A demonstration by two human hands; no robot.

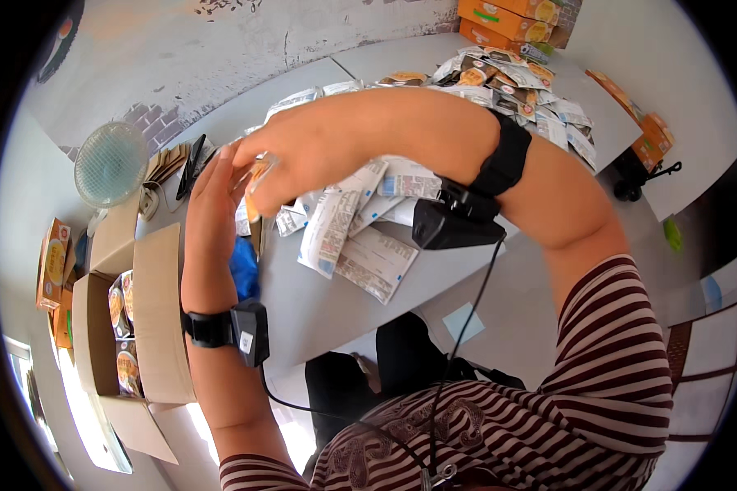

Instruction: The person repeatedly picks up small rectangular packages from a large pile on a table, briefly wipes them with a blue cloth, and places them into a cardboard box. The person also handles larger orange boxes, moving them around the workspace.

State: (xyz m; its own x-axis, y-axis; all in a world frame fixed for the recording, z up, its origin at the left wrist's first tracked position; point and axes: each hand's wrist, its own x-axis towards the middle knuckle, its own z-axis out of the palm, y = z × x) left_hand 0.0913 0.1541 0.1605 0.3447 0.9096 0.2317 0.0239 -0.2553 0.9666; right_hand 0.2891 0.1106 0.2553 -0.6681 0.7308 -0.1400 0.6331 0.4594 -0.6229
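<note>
At the left end of the table, my two hands meet at the fingertips around a foil packet (254, 200) with orange print, mostly covered by the fingers. My right hand (295, 159) reaches across from the right, fingers bent and closed on the packet. My left hand (211, 200) is upright against its left side, fingers together; its thumb is hidden. Below and right of them lie loose white printed packets (377, 263), several overlapping. A blue thing (244, 268) shows beside my left wrist. Both wrists carry black straps with small cabled devices.
An open cardboard box (157, 315) with packed packets stands left of the table (303, 327). A round mesh-covered fan (111, 164) is behind it. More packets (508, 82) are heaped at the far right, near stacked orange boxes (508, 24). Black cables hang before my chest.
</note>
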